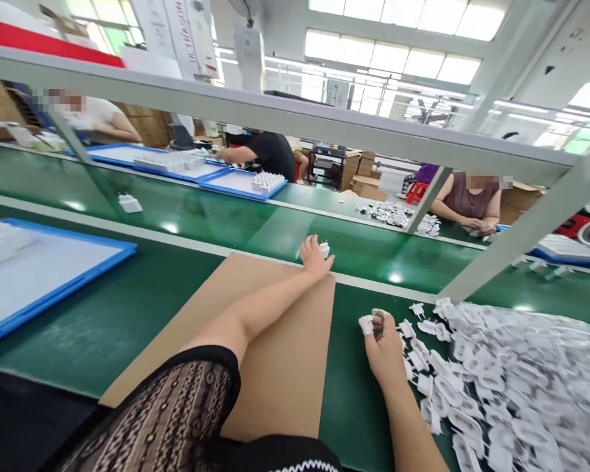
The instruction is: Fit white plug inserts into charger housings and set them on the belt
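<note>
My left hand [315, 258] reaches over the far edge of the cardboard sheet to the green belt, its fingers spread. A small white plug adapter [325, 249] with pins upward is right beside its fingers, between them and the thumb; whether they touch is hard to tell. Above the green table, my right hand [386, 344] is bent with thumb and fingers around a small white plug piece [366, 324]. Pale coverings show on its fingertips. Just right of that hand spreads a heap of white plug housings [472, 387], partly in clear plastic.
A flat cardboard sheet [280, 341] lies before me. To the left is a blue-rimmed tray [69, 275] with white parts. Another white adapter [129, 203] sits on the belt [216, 226]. A metal frame [511, 229] crosses above. Several people work across the belt.
</note>
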`<state>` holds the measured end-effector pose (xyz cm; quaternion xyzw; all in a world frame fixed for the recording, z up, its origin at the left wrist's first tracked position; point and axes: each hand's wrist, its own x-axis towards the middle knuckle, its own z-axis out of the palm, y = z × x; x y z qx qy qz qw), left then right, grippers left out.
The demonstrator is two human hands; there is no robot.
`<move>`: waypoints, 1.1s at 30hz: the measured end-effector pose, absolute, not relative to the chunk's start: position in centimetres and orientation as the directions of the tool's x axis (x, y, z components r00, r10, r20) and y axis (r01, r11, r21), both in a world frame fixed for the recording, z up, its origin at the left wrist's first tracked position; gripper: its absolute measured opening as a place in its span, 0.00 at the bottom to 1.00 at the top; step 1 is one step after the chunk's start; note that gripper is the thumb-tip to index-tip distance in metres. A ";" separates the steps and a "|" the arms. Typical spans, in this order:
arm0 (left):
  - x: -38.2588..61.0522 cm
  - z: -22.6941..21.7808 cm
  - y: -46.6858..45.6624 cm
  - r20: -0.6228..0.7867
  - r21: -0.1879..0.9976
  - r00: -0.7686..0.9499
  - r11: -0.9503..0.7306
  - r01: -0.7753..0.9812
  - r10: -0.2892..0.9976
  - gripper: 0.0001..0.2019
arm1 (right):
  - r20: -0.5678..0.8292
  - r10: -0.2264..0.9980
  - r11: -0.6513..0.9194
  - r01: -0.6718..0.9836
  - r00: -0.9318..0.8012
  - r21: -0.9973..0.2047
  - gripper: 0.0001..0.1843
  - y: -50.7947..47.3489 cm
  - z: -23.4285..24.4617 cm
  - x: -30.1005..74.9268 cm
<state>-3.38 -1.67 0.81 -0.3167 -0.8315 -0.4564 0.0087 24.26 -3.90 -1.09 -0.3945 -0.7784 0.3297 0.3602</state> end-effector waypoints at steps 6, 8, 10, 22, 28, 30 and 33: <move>3.8 -2.1 -8.1 0.148 0.982 -0.246 -0.114 0.148 0.958 0.27 | 0.124 0.872 0.262 0.236 -0.473 -0.936 0.29 -5.0 -0.2 23.8; 5.1 -2.7 -9.2 0.113 0.993 -0.059 -0.115 -0.033 0.992 0.30 | 0.085 0.876 0.224 0.244 -0.474 -0.944 0.30 -5.0 -0.2 23.7; 5.6 -3.1 -9.5 0.081 0.991 0.010 -0.080 -0.110 0.997 0.31 | 0.063 0.887 0.197 0.251 -0.458 -0.948 0.31 -4.9 -0.3 23.5; 5.6 -4.2 -8.6 0.006 0.966 -0.048 -0.019 -0.259 0.999 0.34 | -0.038 0.902 -0.002 0.085 -0.431 -0.996 0.37 -3.6 -1.0 23.1; 5.5 -4.0 -8.9 0.034 0.972 -0.017 -0.037 -0.230 0.999 0.31 | -0.057 0.917 0.030 0.211 -0.395 -0.977 0.33 -3.5 -0.8 23.5; 5.4 -3.9 -9.1 0.051 0.978 0.013 -0.047 -0.203 0.999 0.30 | -0.054 0.923 0.044 0.242 -0.382 -0.969 0.33 -3.4 -0.8 23.7; 5.3 -3.8 -9.2 0.077 0.985 0.045 -0.069 -0.159 0.996 0.28 | -0.038 0.918 0.073 0.261 -0.394 -0.962 0.33 -3.3 -0.8 23.8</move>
